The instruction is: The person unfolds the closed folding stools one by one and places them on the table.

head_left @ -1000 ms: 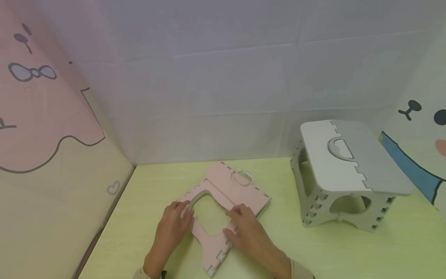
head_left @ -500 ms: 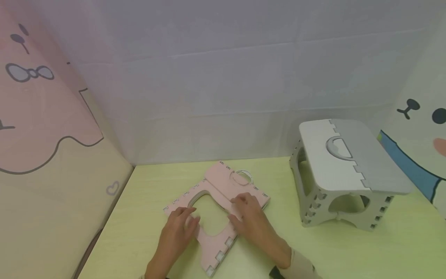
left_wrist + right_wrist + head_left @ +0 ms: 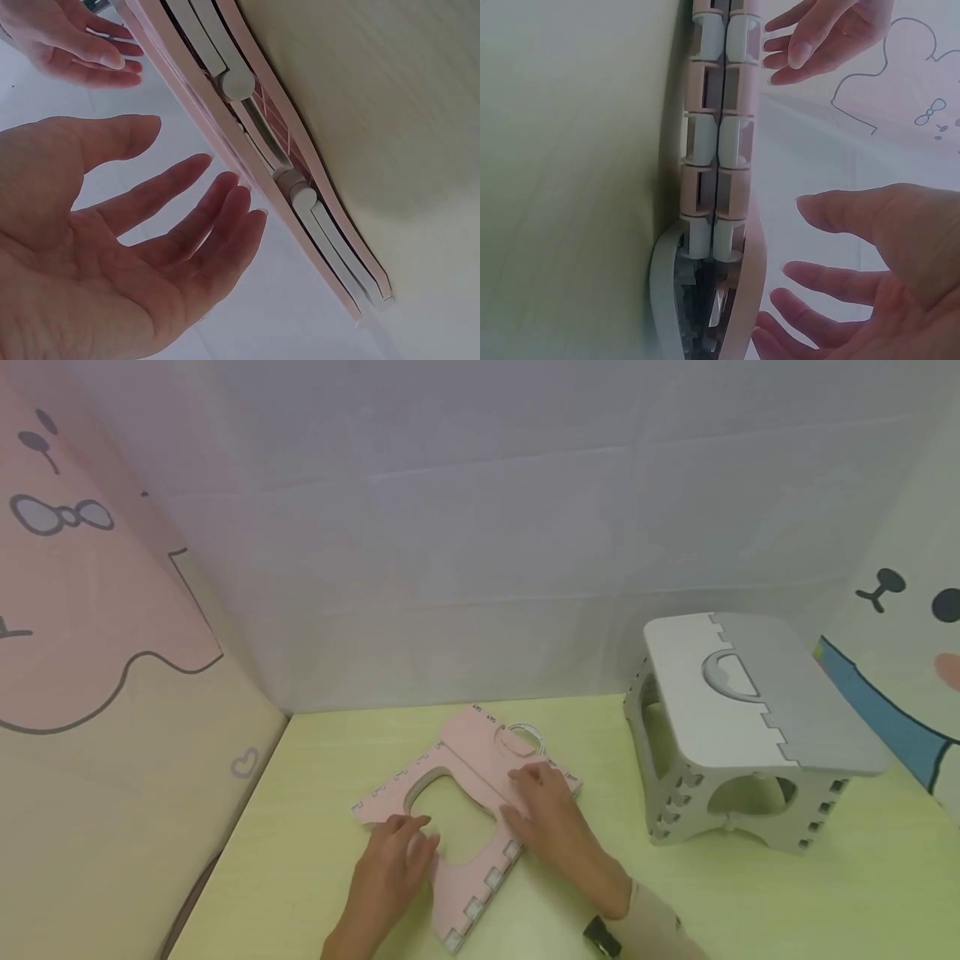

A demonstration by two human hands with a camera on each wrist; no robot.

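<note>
A pink folding step stool [image 3: 459,893] lies folded flat on the table, with a large cutout in its middle and a carry handle [image 3: 529,733] at its far right side. Over its near left edge hovers my left hand [image 3: 386,877], fingers loosely bent with nothing in them. My right hand [image 3: 555,818] is above the right part of the stool, also holding nothing. In the left wrist view the fingertips are close to the stool's layered edge [image 3: 217,82]; whether they touch it I cannot tell. The right wrist view shows the hinged side [image 3: 720,142] beside spread right fingers.
An unfolded white and grey step stool [image 3: 697,702] stands at the right on the pale green table [image 3: 330,752]. A whitish curtain [image 3: 450,568] hangs behind. Printed panels [image 3: 127,710] close off the left and right sides.
Both hands have let go of the pink stool's inner edges. The left hand has slid toward me and slightly right; the right hand has moved right and a little away. The stools stay put.
</note>
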